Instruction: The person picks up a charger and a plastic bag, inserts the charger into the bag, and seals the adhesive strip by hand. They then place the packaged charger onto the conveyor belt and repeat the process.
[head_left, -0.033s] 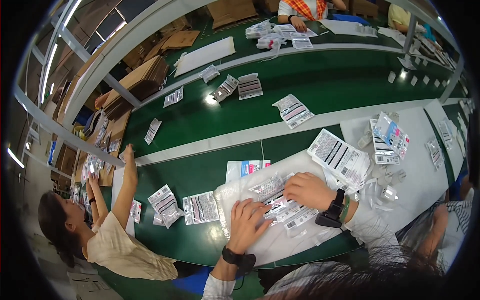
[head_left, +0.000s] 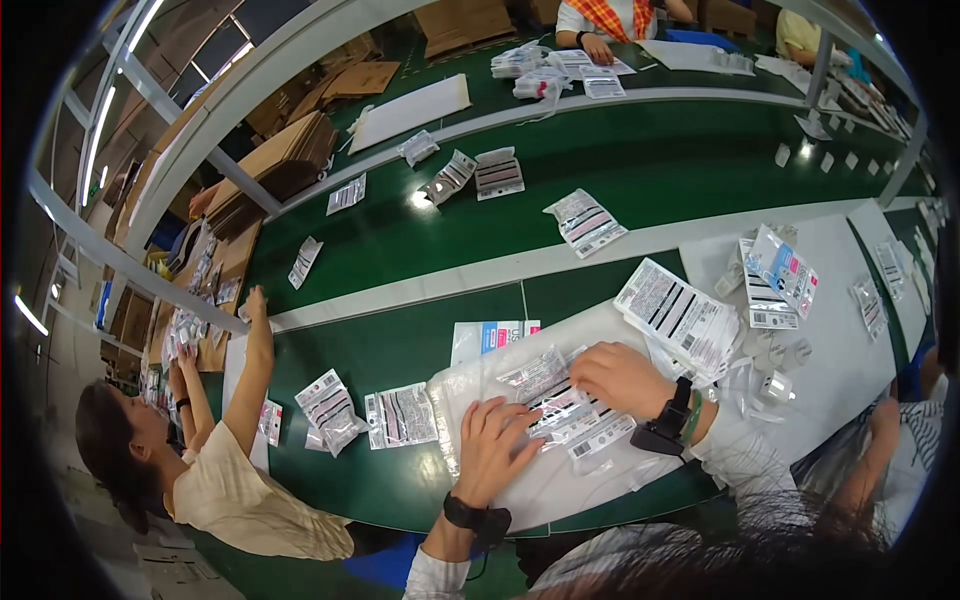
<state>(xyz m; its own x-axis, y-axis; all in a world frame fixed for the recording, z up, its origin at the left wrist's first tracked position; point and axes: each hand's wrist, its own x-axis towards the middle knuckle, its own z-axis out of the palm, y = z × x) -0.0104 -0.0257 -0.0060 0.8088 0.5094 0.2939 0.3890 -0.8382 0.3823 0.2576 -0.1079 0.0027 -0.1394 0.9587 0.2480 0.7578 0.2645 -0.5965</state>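
- Left hand (head_left: 490, 450): fingers spread, tips resting on the left edge of the clear-and-printed plastic pouches (head_left: 537, 376).
- Right hand (head_left: 622, 380): fingers curled down over the same pouches; undersides hidden, cannot tell whether anything is pinched.
- These pouches lie overlapping between and beneath the hands, on a white padded sheet (head_left: 545, 505). Handling looks unfinished; which are sealed, cannot tell.
- Right of the right hand: loose white plug adapters (head_left: 778, 387), not yet in any pouch.
- Just beyond the right hand: fanned printed pouches (head_left: 680, 310), flat, seemingly unfilled. Judged as work left.
- Left of the sheet, on the green bench (head_left: 395, 490): a bulging pouch (head_left: 332, 412), apparently filled.
- At far left, a co-worker (head_left: 250, 490), one arm stretched toward the white rail.
- Past the rail, on a green belt (head_left: 400, 260): scattered pouches (head_left: 586, 222), several plump; likely the done portion.
- Farthest: another person's hand (head_left: 597, 48) on papery packets.
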